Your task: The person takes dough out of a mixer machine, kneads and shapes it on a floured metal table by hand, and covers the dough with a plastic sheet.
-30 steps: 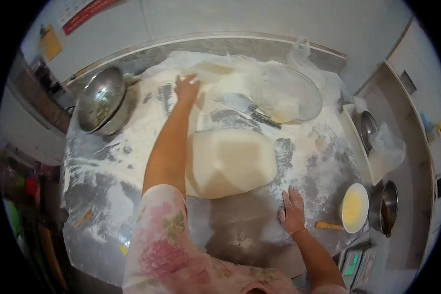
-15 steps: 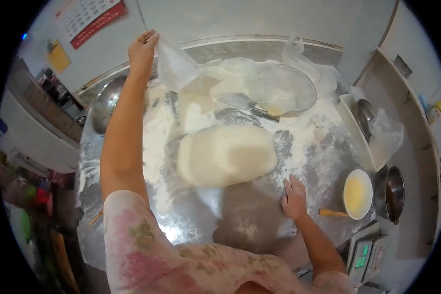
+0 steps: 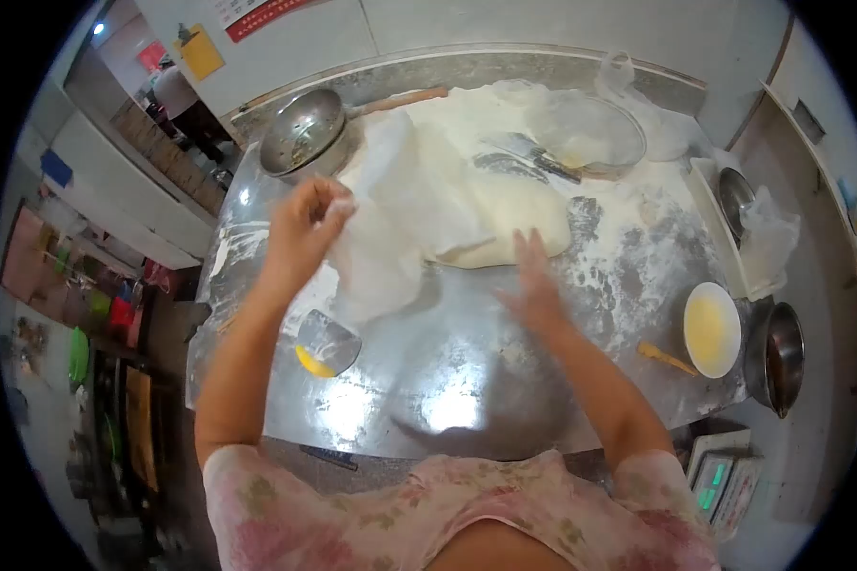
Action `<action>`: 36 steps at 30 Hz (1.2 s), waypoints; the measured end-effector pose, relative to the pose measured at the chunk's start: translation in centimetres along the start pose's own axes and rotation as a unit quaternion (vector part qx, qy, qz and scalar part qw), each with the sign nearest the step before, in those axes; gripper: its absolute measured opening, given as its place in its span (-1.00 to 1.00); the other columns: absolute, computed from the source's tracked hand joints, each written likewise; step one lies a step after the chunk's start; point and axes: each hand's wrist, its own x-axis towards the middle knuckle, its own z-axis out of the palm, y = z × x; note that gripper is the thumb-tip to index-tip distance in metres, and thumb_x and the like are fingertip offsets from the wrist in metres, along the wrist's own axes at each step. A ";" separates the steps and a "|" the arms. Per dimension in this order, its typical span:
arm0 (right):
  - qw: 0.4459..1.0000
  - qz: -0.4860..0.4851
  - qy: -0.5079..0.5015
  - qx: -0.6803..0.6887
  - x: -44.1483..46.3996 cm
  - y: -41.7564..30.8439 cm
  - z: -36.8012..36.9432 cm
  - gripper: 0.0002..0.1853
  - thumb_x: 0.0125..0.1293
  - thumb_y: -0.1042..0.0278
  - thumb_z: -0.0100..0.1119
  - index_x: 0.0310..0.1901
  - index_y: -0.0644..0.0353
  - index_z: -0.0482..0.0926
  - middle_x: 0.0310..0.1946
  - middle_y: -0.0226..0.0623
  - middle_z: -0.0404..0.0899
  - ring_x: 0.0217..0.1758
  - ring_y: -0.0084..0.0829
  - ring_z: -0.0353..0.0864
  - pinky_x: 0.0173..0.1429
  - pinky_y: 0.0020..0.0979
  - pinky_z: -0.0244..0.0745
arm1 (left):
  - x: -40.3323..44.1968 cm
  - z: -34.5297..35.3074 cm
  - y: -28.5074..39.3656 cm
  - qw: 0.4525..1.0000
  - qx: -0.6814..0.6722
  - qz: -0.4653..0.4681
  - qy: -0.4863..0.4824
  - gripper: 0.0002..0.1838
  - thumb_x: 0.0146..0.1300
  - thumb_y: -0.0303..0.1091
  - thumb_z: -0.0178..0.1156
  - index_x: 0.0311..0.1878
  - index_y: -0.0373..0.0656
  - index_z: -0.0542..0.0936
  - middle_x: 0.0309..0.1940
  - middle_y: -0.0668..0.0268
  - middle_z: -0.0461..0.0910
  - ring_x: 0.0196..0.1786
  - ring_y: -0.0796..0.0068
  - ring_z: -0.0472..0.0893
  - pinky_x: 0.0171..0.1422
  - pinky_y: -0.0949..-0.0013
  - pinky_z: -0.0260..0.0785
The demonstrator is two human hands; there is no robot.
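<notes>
A translucent white sheet (image 3: 390, 228) hangs from the pinched fingers of my left hand (image 3: 312, 217), draping over the left part of a pale dough slab (image 3: 519, 214). My right hand (image 3: 535, 293), slightly blurred, is at the front edge of the dough with its fingers spread and nothing in it. Whether its fingertips touch the dough is hard to tell. The dough lies on the floured metal table (image 3: 619, 276), its left side hidden by the sheet.
Metal bowl (image 3: 305, 131) and rolling pin (image 3: 400, 101) at the back left; scraper (image 3: 328, 344) at the front left. Behind the dough, a knife-like tool (image 3: 533, 157) and round clear lid (image 3: 590, 133). On the right, white bowl (image 3: 711, 328), brush (image 3: 665, 358), tray (image 3: 719, 228), scale (image 3: 724, 485).
My left hand has come down from the back left, pulling the sheet forward over the dough. My right hand has moved toward the dough. The camera view has shifted.
</notes>
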 end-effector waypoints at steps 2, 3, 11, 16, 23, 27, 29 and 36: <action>0.999 -0.001 -0.043 0.014 1.9 -3.9 1.3 -0.12 0.05 0.23 0.31 0.38 0.03 0.03 0.38 0.03 -0.03 0.29 -0.02 0.26 0.26 -0.19 0.28 | -3.2 0.5 0.3 0.999 0.033 0.025 0.036 -0.79 0.18 -0.42 0.23 -0.13 -0.25 0.52 -0.31 0.35 0.56 -0.29 0.63 0.52 -0.15 0.53 0.37; 0.997 0.011 -0.072 0.010 2.7 -5.9 2.0 -0.22 0.07 0.26 0.27 0.33 0.07 0.13 0.34 0.05 0.08 0.22 -0.02 0.34 0.20 -0.18 0.34 | -4.5 0.9 0.5 0.994 0.066 0.053 0.063 -0.78 0.15 -0.43 0.25 -0.13 -0.25 0.53 -0.34 0.30 0.60 -0.35 0.60 0.56 -0.22 0.50 0.40; 0.990 -0.120 -0.035 -0.069 12.0 -4.3 10.3 -0.79 0.26 0.38 -0.19 -0.32 0.22 0.49 -0.28 -0.03 0.55 -0.11 -0.02 0.54 -0.03 -0.05 0.43 | -11.0 0.7 -7.3 0.964 0.244 0.075 0.069 -0.62 0.01 -0.65 0.12 -0.04 -0.23 0.52 -0.34 0.13 0.51 -0.27 0.16 0.52 -0.20 0.22 0.40; 0.965 -0.121 0.082 -0.216 20.0 -5.0 -2.0 -0.80 0.24 0.39 -0.08 -0.13 0.18 0.44 -0.21 -0.07 0.54 -0.11 -0.08 0.56 -0.06 -0.09 0.45 | -8.0 1.0 -15.9 0.909 0.400 0.010 0.116 -0.75 -0.07 -0.55 0.17 -0.23 -0.15 0.56 -0.38 0.15 0.49 -0.26 0.10 0.49 -0.20 0.14 0.36; 0.930 -0.016 0.283 -0.232 11.5 4.4 -18.2 -0.83 0.22 0.36 0.06 -0.25 0.31 0.46 -0.38 0.00 0.51 -0.27 0.01 0.51 -0.18 -0.18 0.37 | 7.5 5.0 -7.9 0.872 0.319 0.273 0.251 -0.81 -0.19 -0.46 0.21 -0.42 -0.08 0.49 -0.42 0.26 0.48 -0.21 0.17 0.48 -0.14 0.12 0.25; 0.929 0.021 0.164 -0.332 -2.0 15.5 -15.4 -0.87 0.24 0.41 0.01 -0.34 0.30 0.44 -0.39 0.04 0.45 -0.26 0.05 0.45 -0.18 -0.10 0.31 | 4.7 11.0 -5.0 0.865 0.201 0.449 0.103 -0.93 -0.09 -0.40 0.11 -0.45 -0.06 0.46 -0.48 0.30 0.43 -0.27 0.25 0.45 -0.11 0.15 0.24; 0.947 0.070 0.095 -0.299 -8.0 18.3 -12.1 -0.90 0.17 0.43 0.04 -0.33 0.27 0.45 -0.35 0.01 0.48 -0.22 0.02 0.47 -0.14 -0.10 0.35 | -0.1 14.6 -6.4 0.878 0.117 0.463 -0.036 -0.97 -0.07 -0.39 0.10 -0.49 -0.02 0.48 -0.51 0.33 0.40 -0.29 0.34 0.44 -0.05 0.16 0.27; 0.940 0.191 -0.071 -0.275 -10.8 13.3 -7.7 -0.84 0.14 0.39 0.06 -0.24 0.19 0.46 -0.29 -0.08 0.52 -0.17 -0.02 0.51 -0.08 -0.08 0.40 | -2.4 11.6 -9.0 0.966 -0.022 -0.001 -0.258 -0.68 0.13 -0.10 0.14 -0.35 -0.21 0.60 -0.36 0.13 0.62 -0.22 0.24 0.58 -0.06 0.19 0.39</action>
